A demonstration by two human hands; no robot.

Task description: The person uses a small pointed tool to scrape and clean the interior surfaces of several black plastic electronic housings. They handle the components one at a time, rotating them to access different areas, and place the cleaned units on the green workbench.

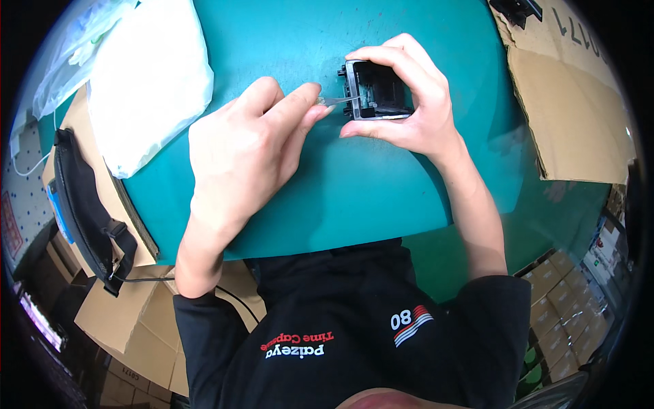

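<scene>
My right hand (pixel 426 88) grips a small black plastic housing (pixel 392 85), fingers over its far side and thumb along the near side. Its open face is turned up, with a dark hollow inside and a pale frame on the left edge. My left hand (pixel 255 136) pinches a thin, pointed silvery tool (pixel 335 101) resembling tweezers. The tool's tip reaches over the housing's left edge into the opening. Whether the tip touches anything inside is too small to tell. Both hands are above the green table mat (pixel 354 184).
White plastic bags (pixel 153 75) lie at the far left, beside a black strapped pouch (pixel 85 204) on cardboard. An open cardboard box (pixel 572 102) stands at the right, with a black part (pixel 519 10) on it. A black cable (pixel 235 296) runs below the table edge.
</scene>
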